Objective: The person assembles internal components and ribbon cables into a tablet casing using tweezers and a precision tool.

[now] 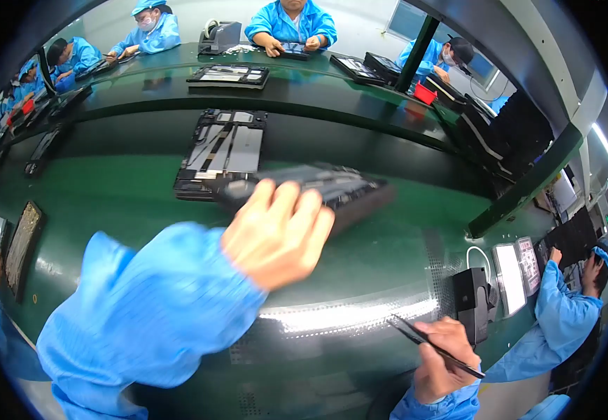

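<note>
Fingers (286, 199) of the left hand (276, 241) are clamped over the near edge of a dark flat unit (349, 190), at the centre of the frame; the thumb is out of sight beneath, so I cannot tell how it bears. The unit is blurred and its far end reaches toward the right of the frame, while its left end overlaps the lower part of an open unit (228, 143) that lies on the table (360, 273) — whether the two touch cannot be told.

For good handling, I would keep the grip on the rim, off the exposed inner parts, and hold the slab level, since one hand at one edge leaves the far end free to dip. Clearance matters most at the left: a low corner could scrape the open unit's grey plates and dark strips.

At the lower right, the fingers of the right hand (444, 360) are closed around dark tweezers (452, 359), whose tips stand slightly apart and point to the upper left. Keeping those tips low and well away from the slab seems wise — if the right hand must steady the far edge, the points should face outward. The black box (469, 308) beside that hand leaves less room on the right.
</note>
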`<action>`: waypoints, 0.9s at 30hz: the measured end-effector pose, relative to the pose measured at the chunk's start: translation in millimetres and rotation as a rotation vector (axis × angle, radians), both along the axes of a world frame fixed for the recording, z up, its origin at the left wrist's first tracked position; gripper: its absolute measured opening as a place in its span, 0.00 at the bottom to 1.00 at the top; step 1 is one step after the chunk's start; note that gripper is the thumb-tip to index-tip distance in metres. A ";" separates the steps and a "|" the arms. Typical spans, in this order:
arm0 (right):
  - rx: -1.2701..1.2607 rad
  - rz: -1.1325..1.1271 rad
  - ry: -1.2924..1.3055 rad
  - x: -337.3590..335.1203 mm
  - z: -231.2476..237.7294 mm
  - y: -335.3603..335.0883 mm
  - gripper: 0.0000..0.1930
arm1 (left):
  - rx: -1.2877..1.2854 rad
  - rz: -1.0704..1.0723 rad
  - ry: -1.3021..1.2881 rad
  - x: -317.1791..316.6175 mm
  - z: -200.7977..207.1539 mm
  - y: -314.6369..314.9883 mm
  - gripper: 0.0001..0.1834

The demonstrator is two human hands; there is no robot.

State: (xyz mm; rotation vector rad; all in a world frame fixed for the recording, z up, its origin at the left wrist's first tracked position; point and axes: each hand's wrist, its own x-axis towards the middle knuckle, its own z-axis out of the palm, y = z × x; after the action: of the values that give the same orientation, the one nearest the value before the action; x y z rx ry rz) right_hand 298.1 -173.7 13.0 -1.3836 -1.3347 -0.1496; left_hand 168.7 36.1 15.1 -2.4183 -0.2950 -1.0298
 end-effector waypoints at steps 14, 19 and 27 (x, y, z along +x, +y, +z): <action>-0.472 0.242 0.294 4.8 -7.8 1.7 0.06 | -0.528 0.206 0.243 79.3 -18.2 6.4 0.28; -0.596 0.366 0.333 -13.3 2.2 12.7 0.07 | -0.550 0.144 0.391 -39.7 -2.2 -39.0 0.22; -0.684 0.458 0.491 -29.7 -20.3 14.5 0.08 | -0.878 -0.105 0.554 -101.9 -43.7 -115.8 0.26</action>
State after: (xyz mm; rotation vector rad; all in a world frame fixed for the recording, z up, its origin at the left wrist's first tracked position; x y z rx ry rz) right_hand 268.4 -159.2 -7.3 -1.4776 -1.2813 0.9735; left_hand 66.8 -79.8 -28.6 -3.3978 -0.4962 -0.2083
